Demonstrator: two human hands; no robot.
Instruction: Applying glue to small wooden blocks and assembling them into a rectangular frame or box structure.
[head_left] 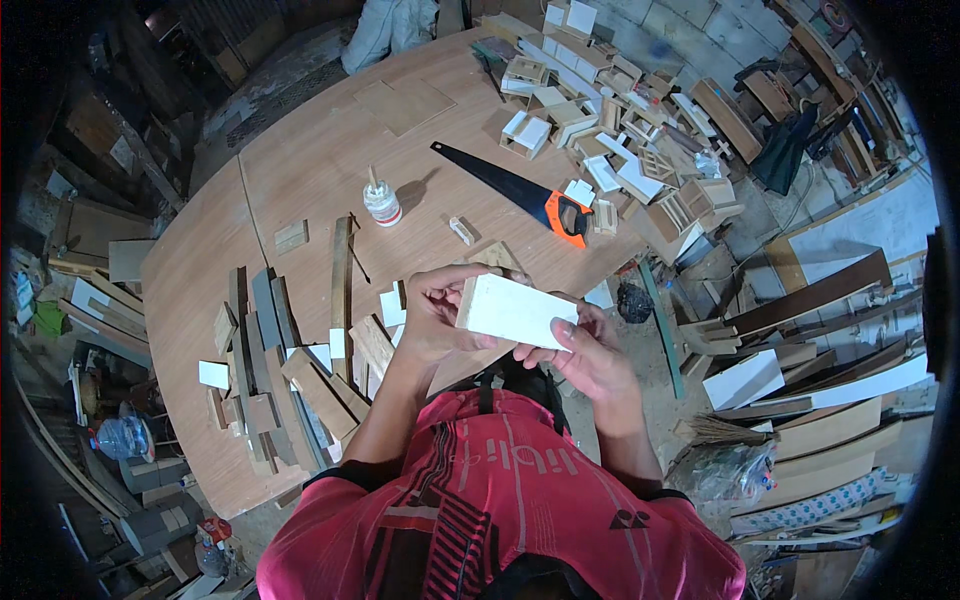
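Note:
Close to my chest, over the near edge of the table, I hold a white-faced wooden block point(510, 312) with a bare wood end. My left hand point(438, 315) grips its left end, fingers curled round the side. On the right end, my right hand point(590, 352) is closed, with the thumb pressed on the white face. The block's underside is hidden. Beyond it on the table lie a small wood offcut point(461, 230) and a flat wooden piece point(497, 256), partly behind my left hand. A handsaw point(510, 188) with an orange and black handle rests farther off.
A white glue jar point(382, 203) with a stick in it stands mid-table. Wood strips point(262, 350) lie at the left. Small wooden boxes and offcuts point(600, 120) are heaped at the far right. Boards point(820, 390) are stacked on the floor at right.

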